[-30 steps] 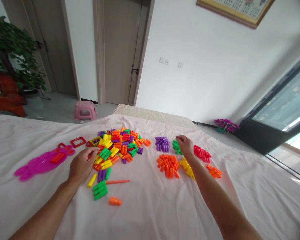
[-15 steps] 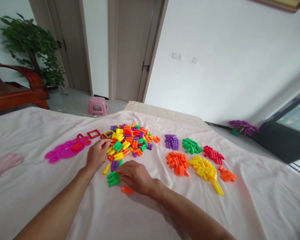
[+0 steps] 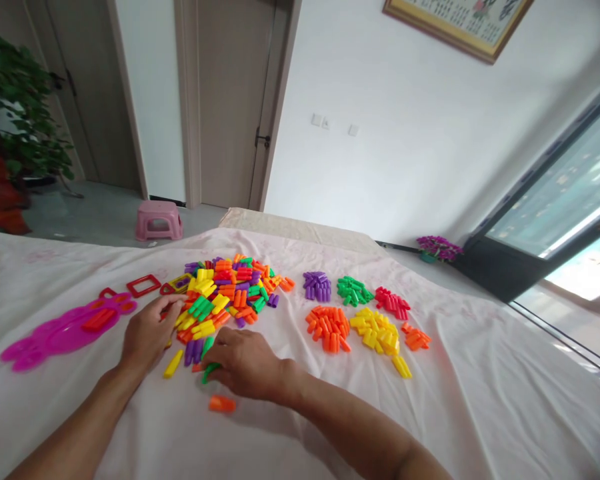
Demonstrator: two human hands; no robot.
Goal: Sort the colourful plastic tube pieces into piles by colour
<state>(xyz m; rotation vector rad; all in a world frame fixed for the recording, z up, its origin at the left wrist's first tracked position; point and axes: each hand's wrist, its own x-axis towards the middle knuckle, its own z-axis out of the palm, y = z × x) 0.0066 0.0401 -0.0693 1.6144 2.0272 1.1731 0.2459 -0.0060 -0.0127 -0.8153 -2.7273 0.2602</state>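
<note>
A mixed heap of coloured plastic pieces (image 3: 230,287) lies on the cloth-covered surface. At its left edge is my left hand (image 3: 150,330), fingers curled; whether they hold anything is hidden. My right hand (image 3: 245,363), palm down at the heap's near side, has its fingers closed on a green piece (image 3: 210,372). Purple pieces (image 3: 193,352) and a yellow piece (image 3: 173,364) lie between the hands. An orange piece (image 3: 223,403) sits nearer me. To the right are single-colour piles: purple (image 3: 317,287), green (image 3: 354,291), red (image 3: 393,303), orange (image 3: 329,328), yellow (image 3: 377,330) and a smaller orange one (image 3: 416,337).
A pink animal-shaped plate (image 3: 63,337) with a red-orange piece on it lies at the left. Red frames (image 3: 143,286) are near the heap's left side. Beyond the covered surface (image 3: 300,427) stand a pink stool (image 3: 159,220) and purple flowers (image 3: 439,248).
The view has turned rightward, so the scene sits further left. My right hand has closed on the green piece, which lay beside its fingers before. My left hand remains by the heap.
</note>
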